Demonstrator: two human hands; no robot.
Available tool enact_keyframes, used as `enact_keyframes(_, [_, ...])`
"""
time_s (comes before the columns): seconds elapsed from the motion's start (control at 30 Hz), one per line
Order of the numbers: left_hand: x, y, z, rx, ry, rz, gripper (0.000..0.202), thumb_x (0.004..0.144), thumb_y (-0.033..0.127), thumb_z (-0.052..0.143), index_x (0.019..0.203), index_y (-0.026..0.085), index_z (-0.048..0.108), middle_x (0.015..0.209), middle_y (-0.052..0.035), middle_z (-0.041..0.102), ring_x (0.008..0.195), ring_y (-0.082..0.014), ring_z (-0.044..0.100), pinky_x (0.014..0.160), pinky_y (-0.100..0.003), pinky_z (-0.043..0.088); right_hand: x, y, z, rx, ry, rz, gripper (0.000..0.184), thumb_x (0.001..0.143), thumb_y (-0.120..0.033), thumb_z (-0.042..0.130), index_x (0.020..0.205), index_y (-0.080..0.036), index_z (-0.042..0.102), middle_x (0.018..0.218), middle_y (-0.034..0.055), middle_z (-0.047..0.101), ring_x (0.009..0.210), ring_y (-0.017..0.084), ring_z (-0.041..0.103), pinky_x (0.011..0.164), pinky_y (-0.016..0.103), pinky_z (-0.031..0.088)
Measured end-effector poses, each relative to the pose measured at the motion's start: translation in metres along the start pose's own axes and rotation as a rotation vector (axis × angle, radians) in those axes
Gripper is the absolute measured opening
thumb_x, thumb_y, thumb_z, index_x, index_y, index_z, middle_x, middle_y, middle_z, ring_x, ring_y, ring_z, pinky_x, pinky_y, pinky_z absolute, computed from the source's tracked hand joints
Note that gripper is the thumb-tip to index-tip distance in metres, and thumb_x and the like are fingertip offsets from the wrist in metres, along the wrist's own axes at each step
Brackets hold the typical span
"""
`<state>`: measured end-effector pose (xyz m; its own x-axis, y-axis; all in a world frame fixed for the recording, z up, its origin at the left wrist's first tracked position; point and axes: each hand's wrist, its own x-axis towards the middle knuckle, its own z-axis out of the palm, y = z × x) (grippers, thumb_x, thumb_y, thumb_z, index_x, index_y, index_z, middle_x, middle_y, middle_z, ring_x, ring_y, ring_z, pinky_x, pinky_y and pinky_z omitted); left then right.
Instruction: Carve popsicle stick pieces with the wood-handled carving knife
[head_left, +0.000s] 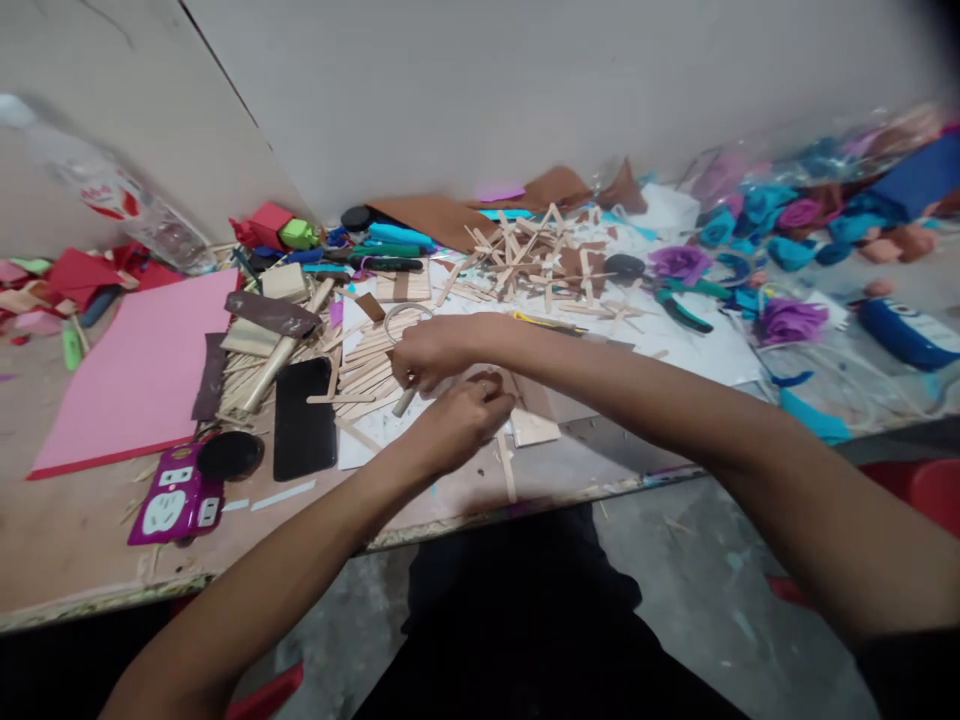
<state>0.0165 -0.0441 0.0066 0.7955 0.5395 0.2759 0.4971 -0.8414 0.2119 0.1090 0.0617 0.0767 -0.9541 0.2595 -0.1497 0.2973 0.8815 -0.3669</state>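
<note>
My right hand [429, 352] reaches across to the left, its fingers curled above a fan of wooden craft sticks [364, 370]. A short pale rod [405, 400] pokes out below its closed fingers. Just beyond the knuckles shows a thin round ring [408, 312]; I cannot tell whether it joins the rod. Nearer to me, my left hand [472, 418] is closed with its fingertips together, over white paper [382, 425]. Whatever it may pinch is hidden. Beside it lie a pale flat piece [535, 428] and a single craft stick [507, 468].
A black phone [305, 418], pink sheet [142, 360] and purple power strip [172, 498] lie left. Behind are piled craft sticks [517, 255], a yellow cutter [547, 322] and green-handled pliers [686, 308]. Paper flowers [795, 320] stand right; a bottle [124, 195] leans far left.
</note>
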Motion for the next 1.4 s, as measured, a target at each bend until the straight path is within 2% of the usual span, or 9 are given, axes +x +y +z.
enact_keyframes(0.17, [0.002, 0.000, 0.000, -0.040, 0.008, -0.006, 0.031, 0.108, 0.020, 0.043, 0.112, 0.013, 0.073, 0.099, -0.0140, 0.066, 0.095, -0.0253, 0.063, 0.079, -0.038, 0.052, 0.004, 0.000, 0.002, 0.193, 0.140, -0.090, 0.016, 0.086, -0.021, 0.076, 0.077, -0.022, 0.062, 0.071, -0.0043, 0.061, 0.075, 0.016, 0.051, 0.073, 0.033, 0.044])
enact_keyframes(0.33, [0.004, 0.002, -0.004, -0.091, -0.002, 0.020, 0.029, 0.107, 0.018, 0.043, 0.115, 0.012, 0.071, 0.100, -0.0129, 0.064, 0.092, -0.0240, 0.061, 0.079, -0.037, 0.053, -0.061, 0.012, -0.001, 0.430, 0.505, -0.154, 0.015, 0.103, -0.031, 0.060, 0.094, -0.019, 0.056, 0.083, -0.0032, 0.053, 0.076, 0.012, 0.047, 0.071, 0.029, 0.043])
enact_keyframes(0.5, [0.001, 0.003, -0.005, -0.125, -0.004, 0.008, 0.032, 0.109, 0.020, 0.040, 0.129, 0.013, 0.064, 0.100, -0.0101, 0.060, 0.088, -0.0214, 0.059, 0.076, -0.033, 0.054, -0.120, 0.030, 0.025, 1.350, 0.818, -0.035, 0.020, 0.099, -0.036, 0.068, 0.098, -0.020, 0.055, 0.087, 0.0003, 0.065, 0.077, 0.013, 0.062, 0.071, 0.028, 0.053])
enact_keyframes(0.6, [-0.002, 0.002, -0.002, -0.132, 0.001, -0.004, 0.032, 0.109, 0.018, 0.043, 0.133, 0.016, 0.062, 0.100, -0.0081, 0.058, 0.086, -0.0191, 0.058, 0.077, -0.031, 0.054, -0.130, 0.037, 0.037, 1.638, 0.957, 0.007, 0.020, 0.100, -0.040, 0.059, 0.093, -0.022, 0.056, 0.066, -0.0070, 0.052, 0.051, 0.010, 0.043, 0.049, 0.021, 0.042])
enact_keyframes(0.7, [-0.004, 0.001, 0.001, -0.147, 0.033, -0.027, 0.030, 0.109, 0.017, 0.045, 0.134, 0.017, 0.062, 0.101, -0.0075, 0.059, 0.087, -0.0174, 0.059, 0.079, -0.029, 0.053, -0.130, 0.041, 0.041, 1.763, 0.922, -0.122, 0.057, 0.099, -0.069, 0.051, 0.068, -0.022, 0.045, 0.050, -0.0101, 0.030, 0.040, 0.008, 0.017, 0.036, 0.020, 0.022])
enact_keyframes(0.83, [-0.004, 0.004, 0.003, -0.268, 0.027, -0.166, 0.021, 0.112, 0.027, 0.047, 0.115, 0.019, 0.067, 0.095, -0.0040, 0.060, 0.085, -0.0162, 0.058, 0.075, -0.029, 0.047, -0.127, 0.036, 0.046, 1.775, 0.776, -0.322, 0.079, 0.090, -0.090, 0.047, 0.051, -0.022, 0.032, 0.041, -0.0089, 0.023, 0.034, 0.007, 0.019, 0.033, 0.022, 0.022])
enact_keyframes(1.0, [-0.001, 0.013, 0.004, -0.573, 0.019, -0.556, 0.036, 0.110, 0.043, 0.053, 0.082, 0.021, 0.052, 0.075, 0.0046, 0.048, 0.069, -0.0112, 0.050, 0.068, -0.028, 0.040, -0.124, 0.019, 0.053, 1.818, 0.796, -0.256, 0.077, 0.099, -0.083, 0.040, 0.054, -0.020, 0.042, 0.046, -0.0075, 0.029, 0.035, 0.007, 0.020, 0.037, 0.022, 0.023])
enact_keyframes(1.27, [0.001, 0.014, 0.002, -0.693, 0.053, -0.502, 0.028, 0.111, 0.034, 0.053, 0.086, 0.021, 0.056, 0.080, 0.0039, 0.048, 0.073, -0.0106, 0.051, 0.068, -0.028, 0.038, -0.117, 0.012, 0.064, 1.674, 0.849, -0.351, 0.059, 0.102, -0.064, 0.054, 0.066, -0.018, 0.059, 0.063, -0.0037, 0.046, 0.043, 0.007, 0.037, 0.045, 0.026, 0.034])
enact_keyframes(1.4, [0.004, 0.015, 0.000, -0.706, 0.060, -0.503, 0.031, 0.110, 0.032, 0.054, 0.082, 0.020, 0.054, 0.078, 0.0034, 0.048, 0.072, -0.0109, 0.051, 0.067, -0.028, 0.039, -0.121, 0.013, 0.063, 1.651, 0.770, -0.338, 0.049, 0.096, -0.051, 0.064, 0.061, -0.018, 0.051, 0.067, -0.0030, 0.044, 0.050, 0.009, 0.039, 0.051, 0.028, 0.036])
